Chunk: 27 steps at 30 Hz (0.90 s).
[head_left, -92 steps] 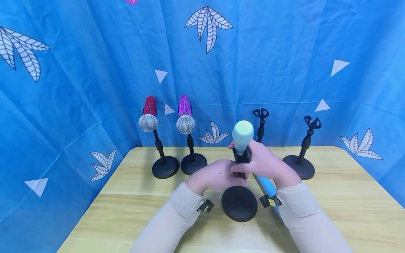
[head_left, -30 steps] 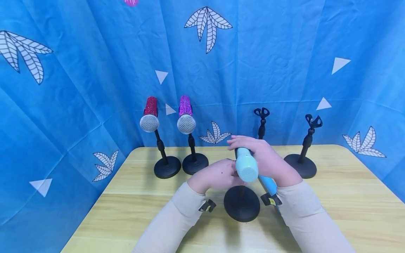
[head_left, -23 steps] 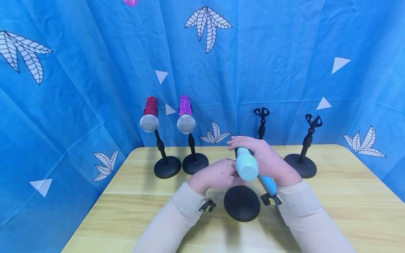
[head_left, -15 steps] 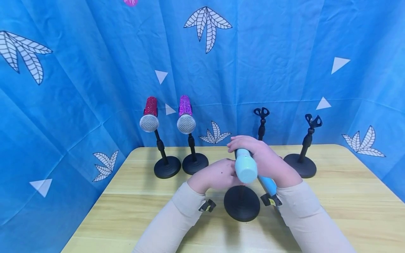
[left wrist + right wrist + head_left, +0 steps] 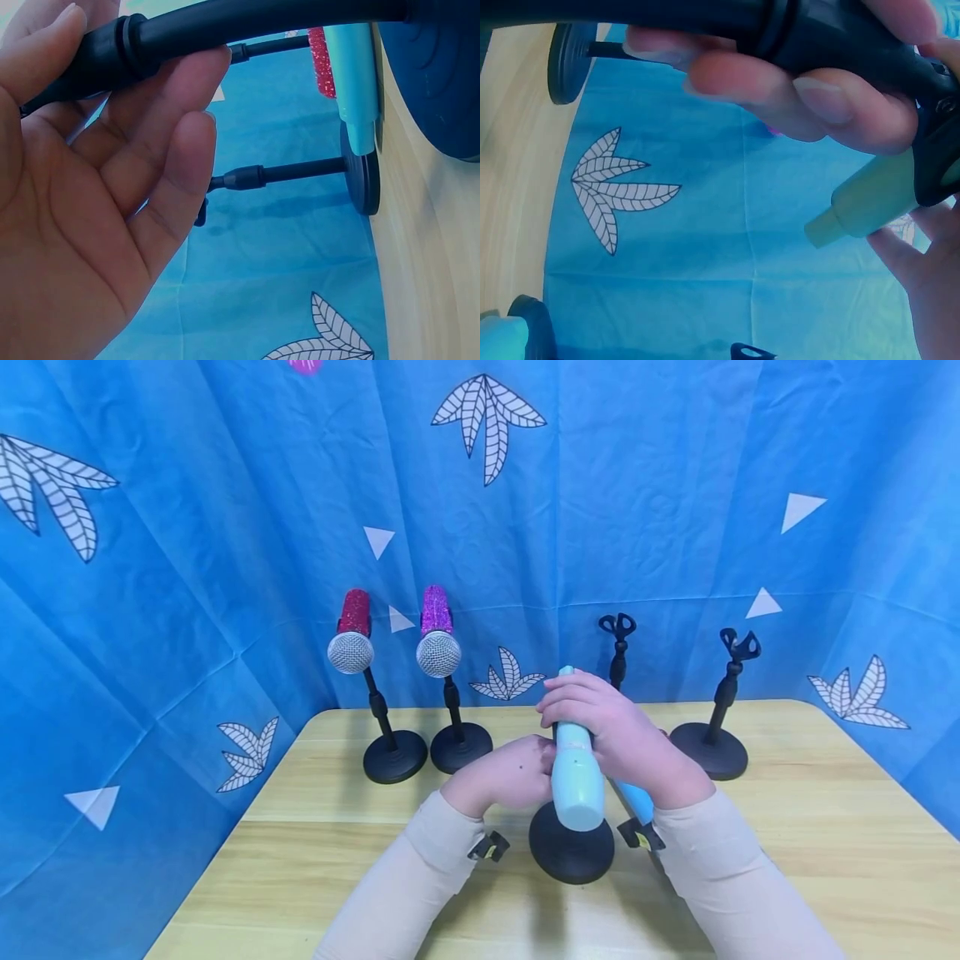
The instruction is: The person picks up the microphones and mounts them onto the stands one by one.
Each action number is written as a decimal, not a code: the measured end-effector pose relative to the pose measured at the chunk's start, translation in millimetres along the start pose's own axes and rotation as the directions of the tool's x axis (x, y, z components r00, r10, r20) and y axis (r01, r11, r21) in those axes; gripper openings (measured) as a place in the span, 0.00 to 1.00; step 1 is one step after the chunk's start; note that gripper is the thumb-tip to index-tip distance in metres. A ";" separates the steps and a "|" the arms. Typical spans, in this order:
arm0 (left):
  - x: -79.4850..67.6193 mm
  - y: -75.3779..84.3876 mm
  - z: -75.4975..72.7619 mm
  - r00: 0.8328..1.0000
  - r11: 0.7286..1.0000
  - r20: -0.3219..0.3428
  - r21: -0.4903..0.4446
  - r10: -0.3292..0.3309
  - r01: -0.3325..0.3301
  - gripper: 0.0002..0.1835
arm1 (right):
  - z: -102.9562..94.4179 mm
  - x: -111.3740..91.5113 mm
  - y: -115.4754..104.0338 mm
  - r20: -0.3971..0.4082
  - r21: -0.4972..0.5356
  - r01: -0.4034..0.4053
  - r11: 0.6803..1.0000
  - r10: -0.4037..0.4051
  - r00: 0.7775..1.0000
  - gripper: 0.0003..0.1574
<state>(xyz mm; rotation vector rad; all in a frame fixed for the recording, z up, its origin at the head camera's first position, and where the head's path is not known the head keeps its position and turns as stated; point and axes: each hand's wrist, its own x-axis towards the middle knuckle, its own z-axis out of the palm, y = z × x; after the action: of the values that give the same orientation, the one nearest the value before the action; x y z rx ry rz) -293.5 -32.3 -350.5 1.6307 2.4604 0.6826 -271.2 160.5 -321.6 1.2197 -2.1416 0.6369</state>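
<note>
A mint-green microphone sits at the clip of a black desk stand, its head pointing down toward me. My right hand holds the microphone from above, fingers wrapped across its handle. Just below, my left hand grips the stand's upper pole, partly hidden behind the microphone in the head view. The left wrist view has thumb and fingers around the thick black collar. From the right wrist, the handle's narrow tail sticks out past the black clip.
Red and purple microphones stand on stands at the left. Two stands with bare clips, one behind my right hand and one farther right, are at the back. A light-blue microphone lies under my right forearm.
The mint-green microphone has tilted from nearly upright, its head swinging down toward me and its tail now showing above my right hand. My right fingers have shifted over the handle; my left hand stays.
</note>
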 end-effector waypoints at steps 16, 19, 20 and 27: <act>1.0 -4.8 0.3 0.992 0.993 -0.056 0.014 -0.115 0.116 0.10 | -2.5 -5.1 -6.9 0.115 0.043 -0.217 0.975 0.211 0.971 0.47; 0.6 -10.5 0.5 0.987 0.990 -0.077 -0.020 -0.139 0.138 0.10 | -0.3 -4.5 -6.1 0.107 0.014 -0.246 0.969 0.244 0.964 0.49; 0.4 -12.5 0.5 0.985 0.988 -0.086 -0.032 -0.150 0.148 0.11 | 0.3 -4.4 -5.1 0.105 0.003 -0.256 0.967 0.254 0.961 0.48; -0.7 -19.6 0.6 0.952 0.964 -0.152 -0.052 -0.264 0.259 0.14 | -2.1 -4.0 -3.6 0.179 -0.027 -0.394 0.919 0.393 0.902 0.55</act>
<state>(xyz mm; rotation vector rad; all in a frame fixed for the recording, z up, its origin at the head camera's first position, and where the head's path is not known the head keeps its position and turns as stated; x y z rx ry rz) -309.6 -39.1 -359.4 1.2490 2.6931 0.8327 -265.9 162.6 -322.5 0.8771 -2.5734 0.7265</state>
